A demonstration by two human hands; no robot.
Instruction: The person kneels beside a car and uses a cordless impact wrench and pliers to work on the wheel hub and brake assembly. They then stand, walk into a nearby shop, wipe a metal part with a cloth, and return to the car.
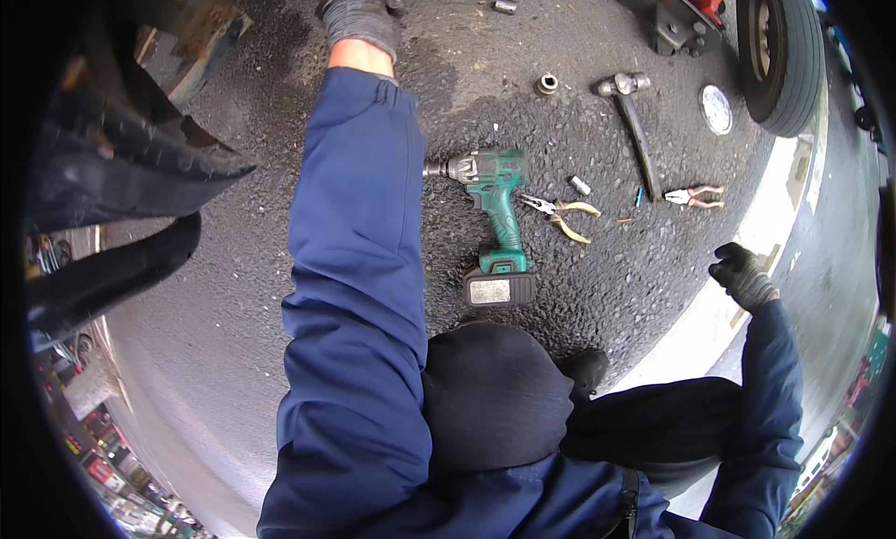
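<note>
My left hand (pixel 362 24), in a grey glove, reaches far forward to the top edge of the head view, where its fingers are partly cut off. What it touches there does not show. Out to the right, my right hand (pixel 747 278) hangs above the ground by a white painted line, gloved too, its fingers loosely bent and apart with nothing seen in them. Between my arms a green cordless impact wrench (pixel 499 198) lies on the asphalt. Beside it are long-nose pliers (pixel 565 214) with yellowish handles and a small metal cylinder (pixel 580 184).
Farther right lie a hammer (pixel 637 133), another pair of pliers (pixel 695 196) and a pale round disc (pixel 717 110). Two sockets (pixel 548 84) rest farther ahead. A tire (pixel 779 54) stands at the far right. Black curved panels (pixel 140 175) jut in from the left. My bent knee (pixel 495 399) is below the wrench.
</note>
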